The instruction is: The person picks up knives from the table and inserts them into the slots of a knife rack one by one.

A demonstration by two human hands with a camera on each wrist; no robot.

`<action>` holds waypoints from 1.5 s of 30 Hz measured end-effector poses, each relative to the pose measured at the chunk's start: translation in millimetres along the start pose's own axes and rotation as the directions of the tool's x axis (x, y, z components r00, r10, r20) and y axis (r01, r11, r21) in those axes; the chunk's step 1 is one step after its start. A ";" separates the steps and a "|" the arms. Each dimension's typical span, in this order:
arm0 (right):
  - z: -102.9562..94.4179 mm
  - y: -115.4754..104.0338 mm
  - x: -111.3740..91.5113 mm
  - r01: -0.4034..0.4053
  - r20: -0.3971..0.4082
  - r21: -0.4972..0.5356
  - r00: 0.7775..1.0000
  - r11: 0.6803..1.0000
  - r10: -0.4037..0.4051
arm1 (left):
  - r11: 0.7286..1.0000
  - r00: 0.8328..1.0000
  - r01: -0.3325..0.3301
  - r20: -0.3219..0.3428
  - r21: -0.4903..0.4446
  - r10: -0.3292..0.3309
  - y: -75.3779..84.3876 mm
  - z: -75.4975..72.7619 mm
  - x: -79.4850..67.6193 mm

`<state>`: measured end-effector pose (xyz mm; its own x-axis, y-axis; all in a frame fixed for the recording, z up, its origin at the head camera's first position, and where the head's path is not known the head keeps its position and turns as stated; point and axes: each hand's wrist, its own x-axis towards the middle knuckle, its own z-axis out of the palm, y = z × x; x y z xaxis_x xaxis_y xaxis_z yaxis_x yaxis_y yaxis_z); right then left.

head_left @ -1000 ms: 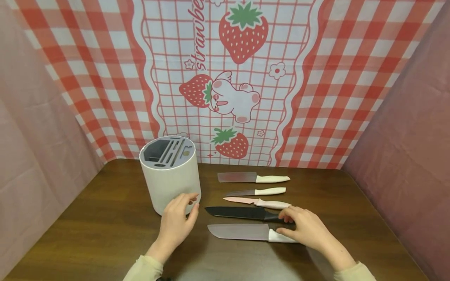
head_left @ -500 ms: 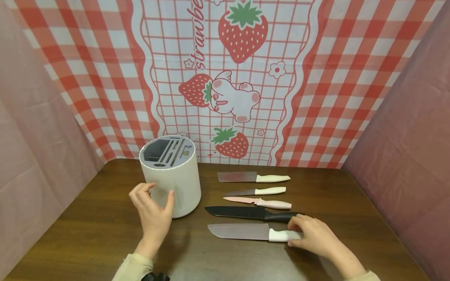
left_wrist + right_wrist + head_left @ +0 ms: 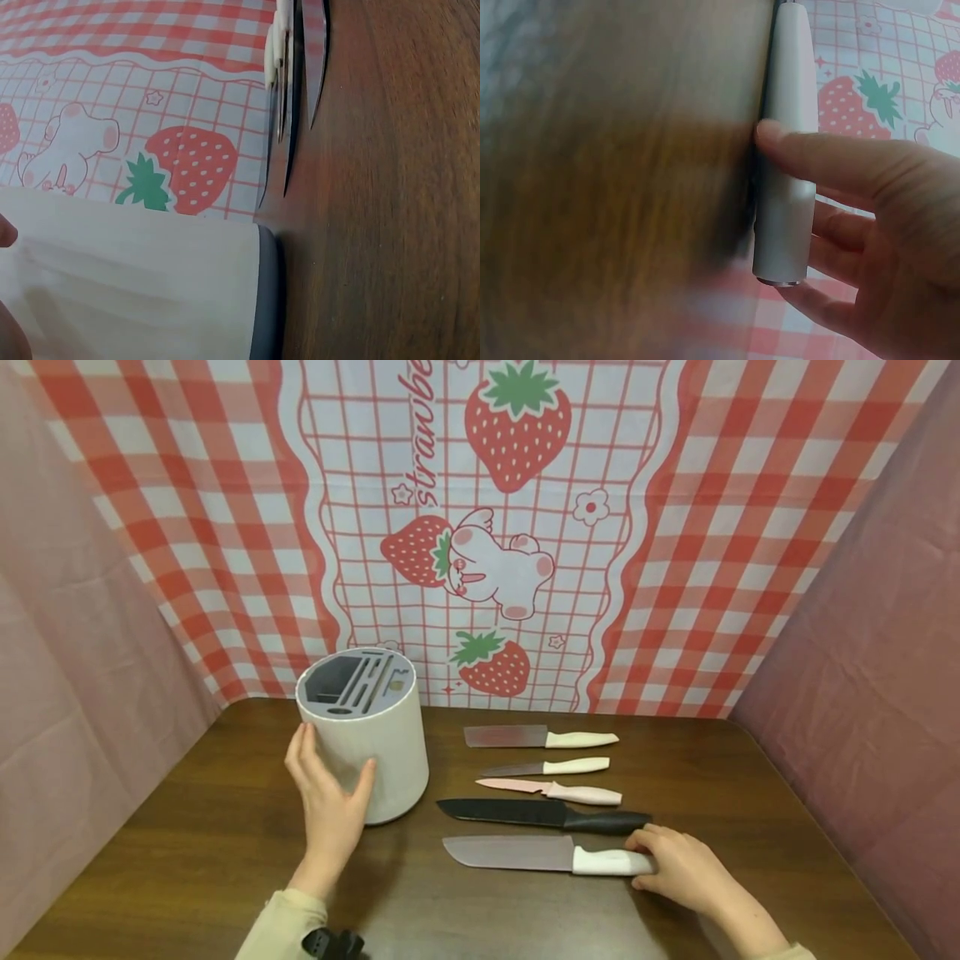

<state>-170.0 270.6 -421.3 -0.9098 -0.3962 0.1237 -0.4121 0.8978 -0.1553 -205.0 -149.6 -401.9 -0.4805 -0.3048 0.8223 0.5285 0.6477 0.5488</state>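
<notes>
A round white knife block (image 3: pixel 393 760) with a grey slotted top stands upright at the left in the head view. My left hand (image 3: pixel 327 814) spreads its fairly straight fingers and thumb against its lower left wall; in the left wrist view only fingertips (image 3: pixel 6 232) show beside that wall. A large kitchen knife (image 3: pixel 510 852) with a greyish blade and white handle lies nearest to me. My right hand (image 3: pixel 686 870) holds the end of its handle (image 3: pixel 786 217), thumb on one side and fingers on the other.
Behind the held knife lie a black knife (image 3: pixel 510 812), a pink paring knife (image 3: pixel 585 794), a small white-handled knife (image 3: pixel 577 767) and a cleaver (image 3: pixel 510 737), roughly parallel. A strawberry-print cloth (image 3: pixel 637 635) hangs behind the brown table (image 3: pixel 187 827).
My left hand has moved left from the block's front right to its left side, its fingers now against it. My right hand has slid right along the handles to the white handle's end.
</notes>
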 end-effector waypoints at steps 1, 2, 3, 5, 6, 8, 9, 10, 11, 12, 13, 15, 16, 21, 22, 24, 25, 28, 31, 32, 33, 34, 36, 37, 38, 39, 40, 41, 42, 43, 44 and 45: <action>0.3 0.5 0.0 0.002 -0.004 0.001 1.000 1.000 -0.002 | 1.000 1.000 0.002 0.001 0.003 -0.002 -0.4 0.3 0.1; 0.4 1.0 0.0 0.004 -0.007 0.002 1.000 1.000 -0.003 | 1.000 1.000 0.003 0.001 0.005 -0.003 -0.8 0.6 0.2; 0.4 1.4 0.1 0.004 -0.008 0.005 1.000 1.000 -0.004 | 1.000 1.000 0.003 0.000 0.009 -0.003 -1.2 0.9 0.2; 0.2 2.0 0.0 -0.004 -0.002 0.013 1.000 1.000 0.004 | 1.000 1.000 0.001 -0.003 0.014 -0.001 -1.8 1.3 -0.2; 0.1 2.2 -0.1 -0.010 0.004 0.019 1.000 1.000 0.010 | 1.000 1.000 0.000 -0.004 0.017 0.000 -2.2 1.5 -0.3; -0.4 2.7 -0.4 -0.022 0.014 0.028 1.000 0.999 0.021 | 1.000 1.000 -0.005 -0.004 0.022 0.005 -2.9 1.8 -0.5; -0.7 2.9 -0.5 -0.027 0.017 0.032 0.999 0.999 0.027 | 1.000 1.000 -0.007 -0.005 0.024 0.008 -3.2 1.9 -0.4; -1.1 3.0 -0.5 -0.033 0.019 0.037 0.999 0.999 0.032 | 1.000 1.000 -0.010 -0.006 0.025 0.010 -3.5 2.0 -0.4; -1.7 3.2 -0.4 -0.038 0.020 0.040 0.999 0.998 0.037 | 1.000 1.000 -0.012 -0.007 0.028 0.012 -3.8 2.0 -0.3; -2.4 3.3 -0.4 -0.041 0.021 0.044 0.999 0.998 0.040 | 0.999 1.000 -0.014 -0.009 0.029 0.014 -4.0 2.0 -0.2; -3.2 3.5 -0.2 -0.041 0.018 0.049 0.999 0.998 0.040 | 0.999 1.000 -0.016 -0.010 0.029 0.016 -4.2 1.8 -0.1; -5.5 4.0 0.0 -0.042 0.014 0.067 0.999 0.997 0.041 | 0.999 1.000 -0.016 -0.014 0.031 0.017 -4.5 1.5 0.0; -7.0 4.2 -0.1 -0.039 0.012 0.082 0.999 0.996 0.038 | 0.999 1.000 -0.017 -0.016 0.032 0.017 -4.6 1.1 -0.2; -15.9 6.7 -1.1 0.005 -0.014 0.210 1.000 0.978 -0.003 | 0.999 1.000 -0.020 -0.019 0.032 0.020 -5.6 0.2 -0.2; -17.7 7.1 -1.4 0.011 -0.015 0.235 1.000 0.972 -0.008 | 0.999 1.000 -0.021 -0.018 0.032 0.022 -5.8 0.1 -0.1; -20.9 8.0 -1.8 0.026 -0.021 0.269 1.000 0.963 -0.021 | 0.999 1.000 -0.019 -0.014 0.031 0.019 -6.1 0.3 -0.1; -22.2 8.1 -1.8 0.028 -0.021 0.280 1.000 0.960 -0.023 | 0.999 1.000 -0.017 -0.013 0.031 0.018 -6.2 0.4 -0.1; -25.6 8.0 -1.7 0.036 -0.026 0.294 0.999 0.955 -0.029 | 0.999 1.000 -0.011 -0.010 0.034 0.011 -6.3 0.7 -0.5; -28.1 8.5 -1.7 0.074 -0.059 0.326 0.997 0.942 -0.057 | 0.999 1.000 -0.007 -0.009 0.038 0.007 -6.3 0.8 -1.0; -29.0 8.7 -1.6 0.093 -0.076 0.339 0.995 0.936 -0.071 | 0.999 1.000 -0.005 -0.008 0.039 0.005 -6.2 0.8 -1.1; -29.8 8.8 -1.3 0.111 -0.096 0.351 0.992 0.930 -0.082 | 0.999 1.000 -0.005 -0.008 0.041 0.005 -6.3 0.8 -1.2; -30.1 9.1 -1.3 0.126 -0.116 0.359 0.989 0.925 -0.090 | 0.999 1.000 -0.004 -0.008 0.041 0.005 -6.3 0.8 -1.3; -31.1 8.9 -1.1 0.145 -0.143 0.369 0.985 0.918 -0.098 | 0.999 1.000 -0.002 -0.008 0.042 0.002 -6.3 0.7 -1.3; -31.7 8.5 -1.0 0.150 -0.154 0.374 0.983 0.915 -0.098 | 0.999 1.000 0.000 -0.008 0.043 0.001 -6.3 0.7 -1.3; -32.0 8.0 -0.8 0.155 -0.169 0.377 0.981 0.913 -0.097 | 0.999 1.000 0.001 -0.008 0.043 0.000 -6.3 0.6 -1.2; -32.4 7.7 -0.8 0.155 -0.177 0.383 0.980 0.911 -0.092 | 0.999 1.000 0.001 -0.008 0.043 -0.001 -6.3 0.6 -1.1; -33.0 7.4 -0.8 0.158 -0.182 0.389 0.979 0.908 -0.092 | 0.999 1.000 0.002 -0.007 0.042 -0.001 -6.3 0.5 -1.1; -33.5 7.1 -0.8 0.161 -0.190 0.394 0.978 0.905 -0.091 | 0.999 1.000 0.003 -0.007 0.042 -0.002 -6.2 0.5 -1.0; -33.9 6.8 -0.6 0.165 -0.198 0.398 0.976 0.903 -0.091 | 0.999 1.000 0.003 -0.008 0.043 -0.002 -6.2 0.5 -1.0; -34.3 6.7 -0.3 0.169 -0.204 0.402 0.975 0.900 -0.092 | 0.999 1.000 0.002 -0.008 0.045 -0.001 -6.2 0.4 -0.9; -34.7 6.8 0.2 0.172 -0.210 0.407 0.973 0.897 -0.091 | 0.999 1.000 0.002 -0.008 0.046 -0.001 -6.1 0.4 -0.9; -35.0 7.0 0.7 0.175 -0.216 0.410 0.972 0.895 -0.090 | 0.999 1.000 0.002 -0.009 0.047 -0.002 -6.0 0.3 -0.8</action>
<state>-171.9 283.4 -387.9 -0.8365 -0.4247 0.3463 -0.5480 0.6555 -0.5196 -208.0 -153.0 -406.0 -0.4747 -0.3124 0.8228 0.4938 0.6794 0.5428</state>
